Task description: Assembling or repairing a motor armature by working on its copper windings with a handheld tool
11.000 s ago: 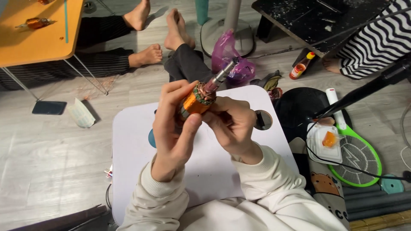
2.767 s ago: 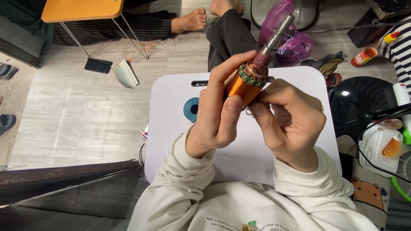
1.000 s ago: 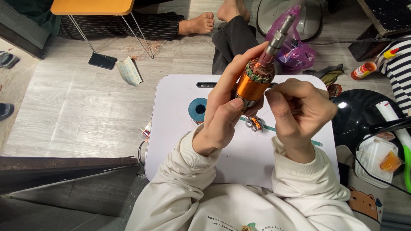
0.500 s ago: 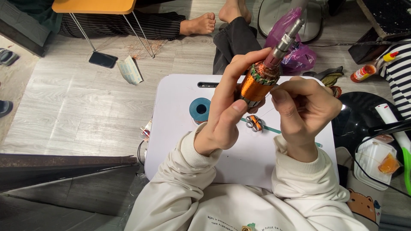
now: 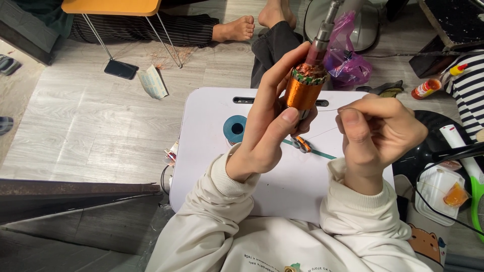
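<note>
Winding step, by the look: left hand (image 5: 267,136) gripped rotor (image 5: 302,90) upright betw. thumb & fingers; right hand (image 5: 375,133) pinched thin wire (image 5: 322,132) just beside it. Next turn prob. needs steady tension.

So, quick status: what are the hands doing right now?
Left hand grips the orange wound rotor, shaft up. Right hand pinches a thin wire pulled taut. White lap table beneath; nothing in the way.
</note>
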